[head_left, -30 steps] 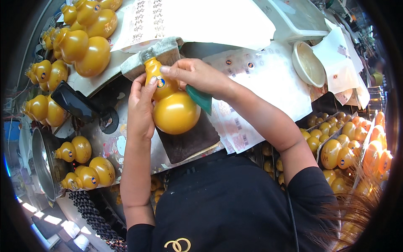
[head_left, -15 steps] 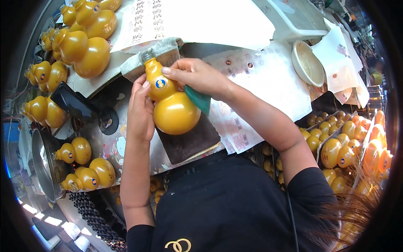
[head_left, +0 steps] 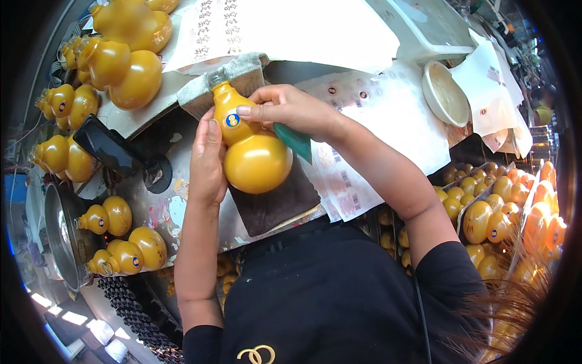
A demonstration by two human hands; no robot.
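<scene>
A yellow gourd-shaped bottle (head_left: 257, 164) with a clear neck lies tilted, its neck on a folded grey cloth (head_left: 194, 98) and its round base over a dark pad (head_left: 276, 212). My left hand (head_left: 208, 158) grips its left side, the thumb beside the narrow upper bulb. Across the bottle's right side comes my right hand (head_left: 297, 112), its thumb at the edge of a small round blue-and-orange sticker (head_left: 232, 120) on the upper bulb. A flat green scraper (head_left: 294, 142) is tucked under that hand's fingers, which are partly hidden.
Several similar bottles (head_left: 134, 79) stand at the left, beside a black phone on a stand (head_left: 109, 145) and a metal basin (head_left: 57, 236). Printed sheets (head_left: 388, 121), a white bowl (head_left: 444, 94) and a translucent bin (head_left: 430, 27) lie right. Crated bottles (head_left: 485, 218) are at far right.
My right thumb has slid down from above the sticker to its edge. Both hands and the bottle have shifted very slightly to the right; the green scraper stays in my right hand.
</scene>
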